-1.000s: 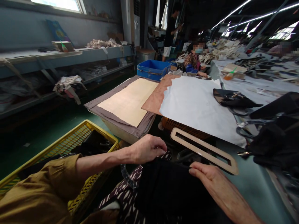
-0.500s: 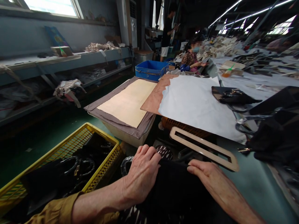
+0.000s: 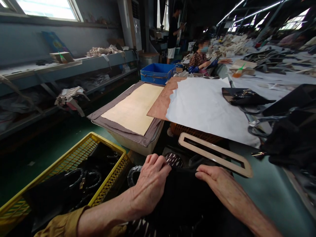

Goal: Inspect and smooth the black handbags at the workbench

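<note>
Though apart, 2 hands point(image 3: 152, 184) point(image 3: 218, 181) nearly level.

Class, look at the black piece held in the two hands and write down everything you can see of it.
The black piece looks like soft, matte cloth, too dark to show clear seams. Its upper edge runs nearly straight between the left hand, curled over one side, and the right hand, pinching the other. The rest spreads down toward the bottom of the view, its lower outline lost in shadow. Patterned cloth shows just beyond the upper edge.
</note>
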Motion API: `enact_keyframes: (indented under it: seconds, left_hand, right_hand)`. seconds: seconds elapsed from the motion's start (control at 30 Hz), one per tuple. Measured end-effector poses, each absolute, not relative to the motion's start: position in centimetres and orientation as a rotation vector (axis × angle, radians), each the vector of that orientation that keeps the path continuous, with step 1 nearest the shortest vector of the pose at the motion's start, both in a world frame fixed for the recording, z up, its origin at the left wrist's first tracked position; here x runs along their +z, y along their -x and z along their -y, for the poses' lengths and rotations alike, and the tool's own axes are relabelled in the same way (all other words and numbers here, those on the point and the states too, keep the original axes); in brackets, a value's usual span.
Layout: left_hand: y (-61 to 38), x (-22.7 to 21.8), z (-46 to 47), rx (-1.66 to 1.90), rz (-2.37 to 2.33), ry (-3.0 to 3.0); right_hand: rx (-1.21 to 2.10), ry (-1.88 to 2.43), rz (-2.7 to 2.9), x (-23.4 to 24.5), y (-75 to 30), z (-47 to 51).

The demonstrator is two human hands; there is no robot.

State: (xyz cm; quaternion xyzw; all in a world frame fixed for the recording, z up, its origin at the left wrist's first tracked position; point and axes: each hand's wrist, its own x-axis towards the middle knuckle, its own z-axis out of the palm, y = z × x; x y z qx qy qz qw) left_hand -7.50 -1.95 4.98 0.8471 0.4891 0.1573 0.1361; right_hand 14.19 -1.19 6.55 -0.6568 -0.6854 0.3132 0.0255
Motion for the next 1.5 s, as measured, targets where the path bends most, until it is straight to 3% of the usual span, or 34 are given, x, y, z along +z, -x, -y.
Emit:
enact_keyframes:
  seconds: [0.17,0.3,0.53,0.83,1.07,1.3,1.5]
  left_hand:
    - [7.5,3.9,2.0,0.606,-1.332,-2.487]
    - [8.1,2.9,2.3,0.775,-0.988,-2.688]
    - [9.2,2.5,1.2,0.78,-0.667,-2.828]
    - [7.6,3.3,2.0,0.843,-1.005,-2.567]
    - [6.7,5.2,1.8,0.579,-1.262,-2.458]
    - [6.1,3.8,1.2,0.368,-1.398,-2.488]
    - [7.1,2.1,1.0,0.69,-1.306,-2.168]
  right_hand:
    - [0.921,2.033,2.126,6.3,-14.4,1.2]
    - [0.886,2.082,2.126,6.2,-14.1,1.1]
    - [0.872,2.118,2.095,6.2,-13.4,0.3]
    - [0.883,2.156,2.089,6.5,-13.3,0.3]
    - [0.894,2.146,2.099,6.1,-13.4,0.2]
    - [0.905,2.089,2.122,5.7,-13.6,0.7]
    - [0.881,2.141,2.101,6.2,-14.0,1.0]
